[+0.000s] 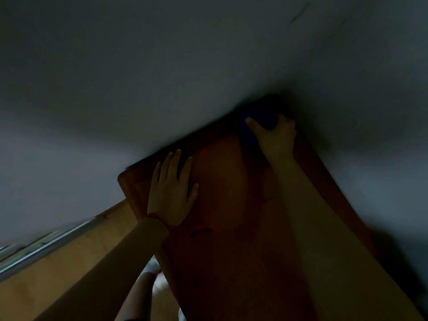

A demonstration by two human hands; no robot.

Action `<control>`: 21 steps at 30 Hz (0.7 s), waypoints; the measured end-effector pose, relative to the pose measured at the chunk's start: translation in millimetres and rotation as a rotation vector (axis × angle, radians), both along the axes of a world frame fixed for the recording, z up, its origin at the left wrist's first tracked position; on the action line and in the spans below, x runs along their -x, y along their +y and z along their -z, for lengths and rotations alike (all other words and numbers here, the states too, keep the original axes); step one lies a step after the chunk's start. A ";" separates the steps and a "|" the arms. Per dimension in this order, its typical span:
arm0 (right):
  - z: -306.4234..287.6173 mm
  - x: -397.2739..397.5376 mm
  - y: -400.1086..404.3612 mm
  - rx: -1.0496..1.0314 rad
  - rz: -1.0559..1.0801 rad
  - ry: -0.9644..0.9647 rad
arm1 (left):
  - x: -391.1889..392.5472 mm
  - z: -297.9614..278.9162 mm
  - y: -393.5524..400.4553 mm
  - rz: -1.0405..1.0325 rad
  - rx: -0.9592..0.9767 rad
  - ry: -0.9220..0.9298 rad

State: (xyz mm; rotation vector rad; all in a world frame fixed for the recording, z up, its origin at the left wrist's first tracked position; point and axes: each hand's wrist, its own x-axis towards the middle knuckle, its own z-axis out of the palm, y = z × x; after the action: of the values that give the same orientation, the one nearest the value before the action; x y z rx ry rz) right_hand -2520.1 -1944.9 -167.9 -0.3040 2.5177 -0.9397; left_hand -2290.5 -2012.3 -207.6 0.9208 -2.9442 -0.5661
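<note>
A reddish-brown wooden surface (227,205) runs from the bottom of the view up to a grey wall. My left hand (171,191) lies flat on it near its left edge, fingers straight and spread. My right hand (275,137) reaches to the far corner and grips a dark blue object (261,117), probably a cloth, thumb on one side and fingers curled over the other. The light is very dim, and the blue object's shape is hard to make out.
A grey wall (162,77) fills the upper half of the view and wraps round the right side. A lighter wooden panel (58,269) with a metal strip (46,249) lies at the lower left. Pale floor shows between the arms at the bottom.
</note>
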 end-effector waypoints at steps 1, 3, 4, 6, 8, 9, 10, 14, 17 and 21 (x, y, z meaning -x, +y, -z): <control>-2.5 -0.5 0.3 0.029 -0.002 -0.025 | -0.2 -1.3 -2.1 0.013 -0.011 -0.005; -9.4 -3.8 3.0 0.053 0.015 -0.099 | 0.1 -4.6 -5.1 0.033 -0.031 -0.013; -13.0 -6.6 5.5 0.056 0.028 -0.129 | 0.0 -6.7 -6.1 0.042 -0.047 -0.017; -19.8 -13.2 12.2 0.080 0.055 -0.142 | 0.0 -12.8 -8.9 0.060 -0.084 -0.033; -28.8 -20.8 20.0 0.080 0.081 -0.115 | 0.8 -20.3 -12.9 0.090 -0.100 -0.046; -33.6 -25.1 24.7 0.070 0.087 -0.104 | 1.4 -24.2 -15.0 0.112 -0.112 -0.055; -37.6 -29.8 29.8 0.061 0.094 -0.101 | 1.7 -28.2 -17.0 0.141 -0.123 -0.062; -56.4 -52.2 54.2 0.025 0.146 -0.059 | 1.8 -47.1 -23.3 0.269 -0.105 -0.068; -74.1 -68.7 76.4 -0.052 0.201 -0.025 | 1.0 -71.1 -22.3 0.364 -0.060 -0.034; -107.0 -93.9 110.8 -0.029 0.322 -0.031 | -1.4 -107.7 -16.4 0.499 -0.018 0.020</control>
State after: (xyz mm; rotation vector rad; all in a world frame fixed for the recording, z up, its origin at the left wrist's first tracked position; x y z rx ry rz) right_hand -2426.1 -1834.1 -60.9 0.1303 2.5952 -1.0140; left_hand -2289.1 -2028.7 -99.9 0.1643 -3.1518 -0.6008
